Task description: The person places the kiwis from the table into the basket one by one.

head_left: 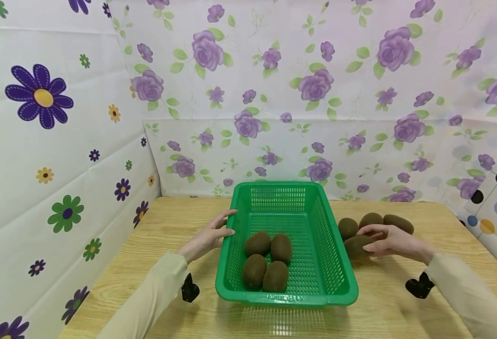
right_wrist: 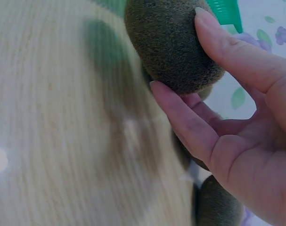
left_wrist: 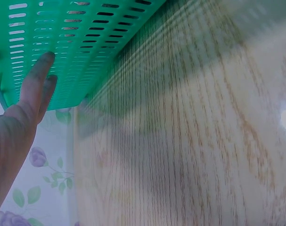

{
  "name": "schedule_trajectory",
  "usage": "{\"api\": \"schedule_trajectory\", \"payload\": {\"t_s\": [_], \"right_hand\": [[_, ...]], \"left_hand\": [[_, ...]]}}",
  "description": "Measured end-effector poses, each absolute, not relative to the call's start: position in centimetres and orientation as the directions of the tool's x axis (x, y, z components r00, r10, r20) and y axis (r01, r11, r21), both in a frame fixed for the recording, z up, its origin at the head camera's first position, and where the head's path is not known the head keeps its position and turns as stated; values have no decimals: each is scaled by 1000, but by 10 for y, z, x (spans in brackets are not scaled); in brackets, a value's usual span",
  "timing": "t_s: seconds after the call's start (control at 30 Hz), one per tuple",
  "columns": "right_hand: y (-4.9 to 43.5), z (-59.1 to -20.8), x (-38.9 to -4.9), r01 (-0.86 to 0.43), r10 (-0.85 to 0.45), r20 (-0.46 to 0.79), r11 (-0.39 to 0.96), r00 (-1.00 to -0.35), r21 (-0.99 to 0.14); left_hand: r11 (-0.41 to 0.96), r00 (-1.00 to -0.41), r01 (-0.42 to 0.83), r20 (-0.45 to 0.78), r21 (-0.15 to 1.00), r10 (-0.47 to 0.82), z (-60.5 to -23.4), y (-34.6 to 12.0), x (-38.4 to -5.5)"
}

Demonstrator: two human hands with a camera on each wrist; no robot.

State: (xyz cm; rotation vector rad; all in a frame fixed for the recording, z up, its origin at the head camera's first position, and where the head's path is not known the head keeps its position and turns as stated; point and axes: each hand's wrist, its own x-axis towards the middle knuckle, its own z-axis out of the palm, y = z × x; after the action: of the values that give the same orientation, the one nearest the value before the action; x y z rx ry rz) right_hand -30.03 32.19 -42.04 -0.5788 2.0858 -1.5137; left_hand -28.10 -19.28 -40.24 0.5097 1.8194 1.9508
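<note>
A green plastic basket [head_left: 288,300] with slotted walls stands on the table, several brown kiwifruit [head_left: 281,248] lying together in its left near part. My left hand [head_left: 206,238] grips the basket's left rim: two digits reach over the edge, while in the left wrist view other fingers [left_wrist: 36,77] touch the outer wall. To the right of the basket, my right hand [head_left: 390,242] holds a kiwifruit [head_left: 357,247] between thumb and fingers. The right wrist view shows this fuzzy kiwifruit [right_wrist: 171,44] close up, slightly above the tabletop.
Behind the right hand, 3 more kiwifruit [head_left: 371,219] lie in a row on the wooden table [head_left: 180,221]. A flowered cloth [head_left: 248,141] hangs along the table's back edge, another [head_left: 75,165] along the left side. Small black devices [head_left: 190,288] sit at both wrists.
</note>
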Motion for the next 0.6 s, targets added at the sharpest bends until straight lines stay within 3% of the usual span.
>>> {"api": "schedule_trajectory", "payload": {"t_s": [0.13, 0.6], "right_hand": [[328, -410, -299, -50, -589, -155, 317, -793, -947], [326, -369, -304, 30, -406, -146, 279, -902, -960]], "left_hand": [[-53, -834, -49, -11, 997, 552, -402, -193, -281], [-60, -837, -52, -11, 997, 547, -402, -193, -281]]}}
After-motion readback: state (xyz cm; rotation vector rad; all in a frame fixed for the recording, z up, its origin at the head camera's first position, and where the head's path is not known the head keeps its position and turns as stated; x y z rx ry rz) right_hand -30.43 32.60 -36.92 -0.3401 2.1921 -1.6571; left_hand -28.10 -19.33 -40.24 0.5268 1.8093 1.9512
